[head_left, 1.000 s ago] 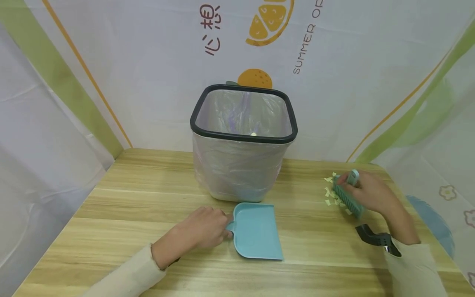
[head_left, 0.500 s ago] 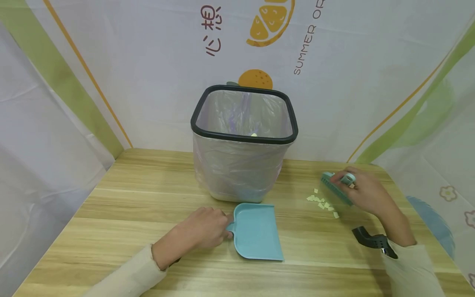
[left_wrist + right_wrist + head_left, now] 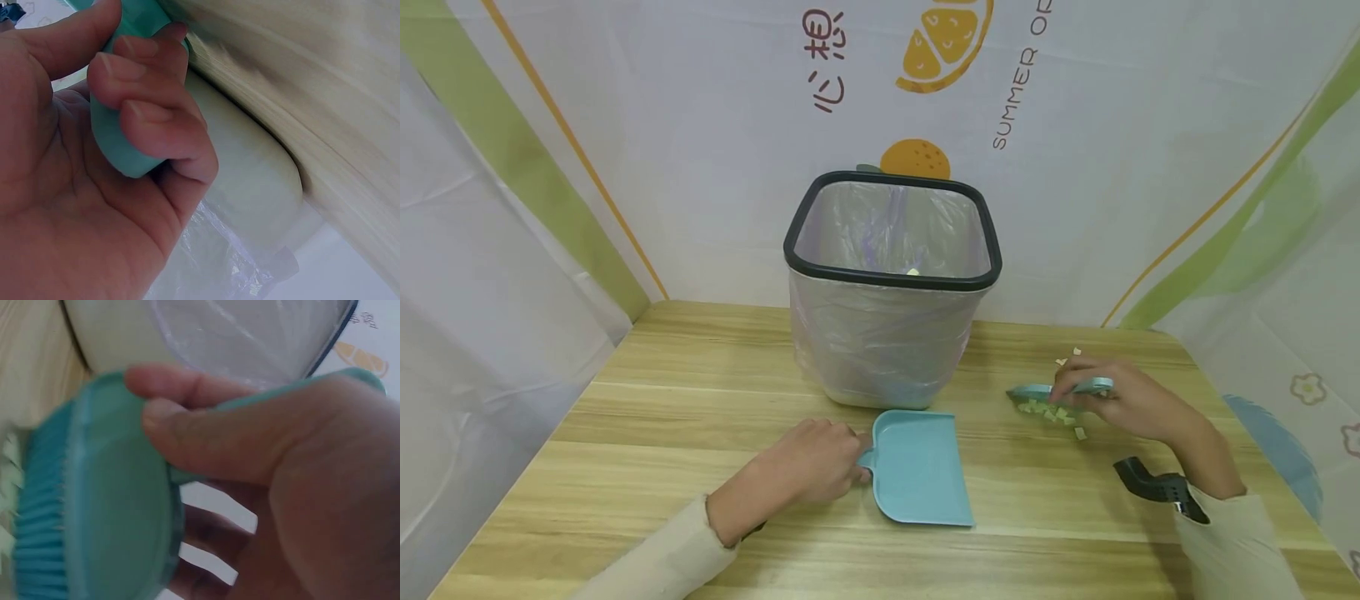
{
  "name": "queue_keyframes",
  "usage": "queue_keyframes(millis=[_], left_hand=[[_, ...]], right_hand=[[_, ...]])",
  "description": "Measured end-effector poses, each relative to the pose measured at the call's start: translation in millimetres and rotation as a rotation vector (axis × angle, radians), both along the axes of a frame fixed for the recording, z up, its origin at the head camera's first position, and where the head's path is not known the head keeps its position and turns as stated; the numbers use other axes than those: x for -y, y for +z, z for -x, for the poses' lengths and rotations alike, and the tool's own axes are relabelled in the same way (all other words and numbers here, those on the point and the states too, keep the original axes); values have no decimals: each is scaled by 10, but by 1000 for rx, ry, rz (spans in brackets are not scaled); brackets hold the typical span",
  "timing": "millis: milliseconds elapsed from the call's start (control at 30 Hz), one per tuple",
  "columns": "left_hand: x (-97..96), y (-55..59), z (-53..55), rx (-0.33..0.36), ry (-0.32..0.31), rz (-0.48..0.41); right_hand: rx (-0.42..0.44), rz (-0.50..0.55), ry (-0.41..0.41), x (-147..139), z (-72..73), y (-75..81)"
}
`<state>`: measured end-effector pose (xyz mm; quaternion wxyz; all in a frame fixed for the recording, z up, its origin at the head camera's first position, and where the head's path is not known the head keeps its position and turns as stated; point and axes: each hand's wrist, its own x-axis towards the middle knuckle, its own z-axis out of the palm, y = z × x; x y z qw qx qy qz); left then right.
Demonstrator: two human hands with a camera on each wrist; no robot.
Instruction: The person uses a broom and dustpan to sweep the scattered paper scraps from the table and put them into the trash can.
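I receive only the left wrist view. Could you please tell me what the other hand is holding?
Observer: The right hand is holding a brush.
Operator: Thank you. Is there something lying close to it?
Observer: Yes, small pale yellow pieces lie on the table beside the brush.
Operator: And to which side does the open edge of the dustpan face?
Observer: It faces the person's right.
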<state>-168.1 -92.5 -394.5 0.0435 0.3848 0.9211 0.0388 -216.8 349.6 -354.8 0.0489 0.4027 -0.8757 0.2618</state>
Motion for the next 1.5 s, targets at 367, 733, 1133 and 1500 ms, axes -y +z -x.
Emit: queue_keyframes(millis=[367,733,1133,1500], left_hand=[[4,-8,-8,-2,-3,-13],[-12,-4,-6,50,26,-14],[-24,9,4,44,30,-2],[-26,31,-4,63,50,0]], right_hand=[[-63,-183,-356,-55,-130,183],[-83,-269,-396,61,-67,62],[-105,-128,-236,362,-103,39],[-129,-48,-119,507,-198,97]])
